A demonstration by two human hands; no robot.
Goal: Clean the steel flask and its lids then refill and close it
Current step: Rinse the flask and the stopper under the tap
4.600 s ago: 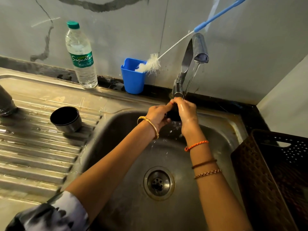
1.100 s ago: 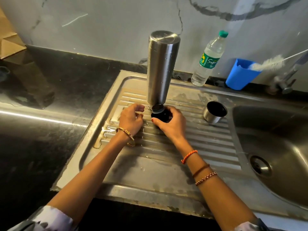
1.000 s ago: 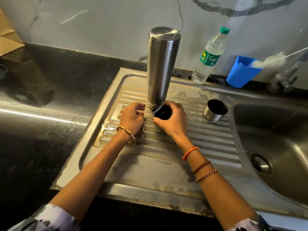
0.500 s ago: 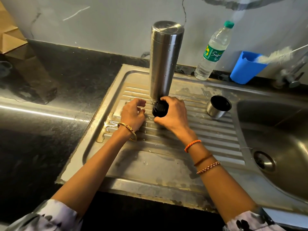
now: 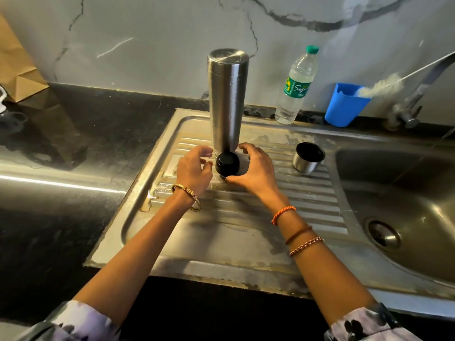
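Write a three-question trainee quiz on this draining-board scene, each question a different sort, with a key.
1. True or false: the steel flask stands mouth-down on the draining board.
2. What stands in the blue cup? A) a bottle brush B) a spoon C) a sponge
3. Fill in: the black inner lid sits between the left hand and the ____ hand.

Key:
1. True; its flat base faces up.
2. A; the bottle brush leans out of it.
3. Right. Neither hand grips the lid; the steel cup lid sits apart, open side up.
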